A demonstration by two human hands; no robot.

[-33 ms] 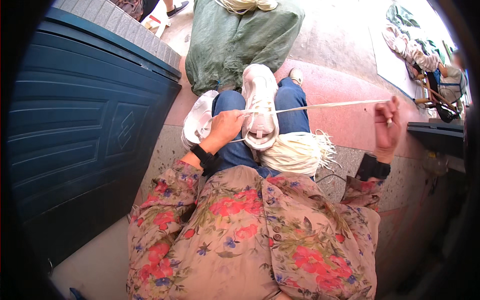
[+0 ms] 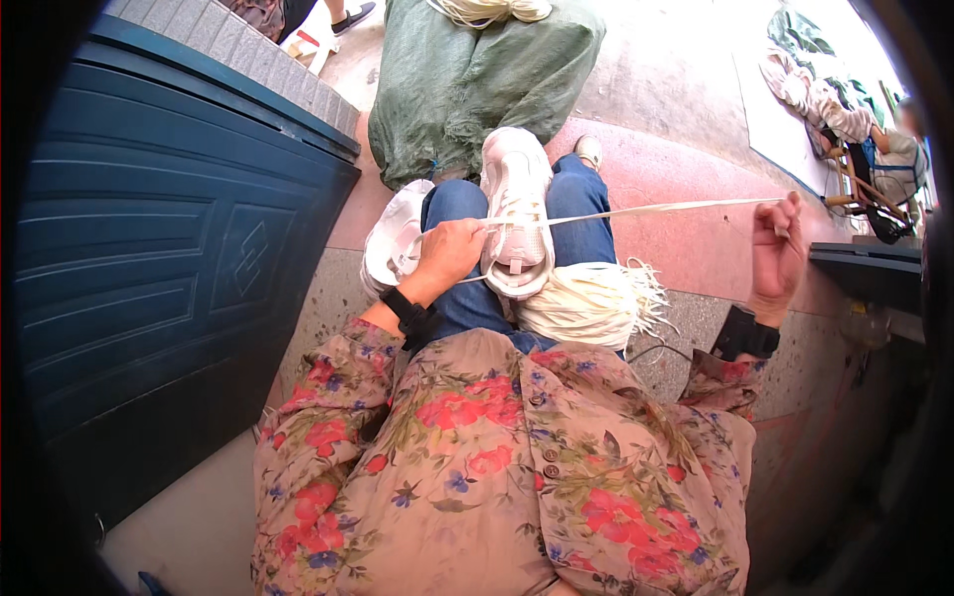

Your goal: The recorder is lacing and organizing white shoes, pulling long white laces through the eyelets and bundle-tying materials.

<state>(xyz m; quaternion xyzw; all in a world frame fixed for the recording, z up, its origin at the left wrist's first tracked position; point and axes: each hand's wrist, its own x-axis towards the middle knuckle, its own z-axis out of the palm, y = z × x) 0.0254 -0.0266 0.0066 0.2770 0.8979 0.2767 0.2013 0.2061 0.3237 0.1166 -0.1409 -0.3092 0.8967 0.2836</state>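
A white sneaker [image 2: 514, 179] lies between my knees, its toe pointing away from me. A flat white shoelace [image 2: 656, 209] runs from its eyelets, pulled taut out to the right. My right hand [image 2: 780, 248] grips the far end of that lace, fingers curled, well clear of the shoe. At the shoe's left side, my left hand [image 2: 452, 253] is closed, pinching the lace by the eyelets; its fingertips are partly hidden. Another white sneaker [image 2: 390, 238] rests left of my left knee. Across my right thigh lies a bundle of cream shoelaces [image 2: 586, 303].
Beyond my knees stands a big green sack [image 2: 467, 89] with more laces [image 2: 487, 10] on top. A dark blue panelled door [image 2: 149, 248] borders the left. At right are a dark ledge [image 2: 865, 273] and a cluttered chair [image 2: 865, 184]. Someone's foot [image 2: 353, 17] shows far left.
My right hand has shifted slightly to the right, keeping the lace stretched. My left hand and the sneakers look the same.
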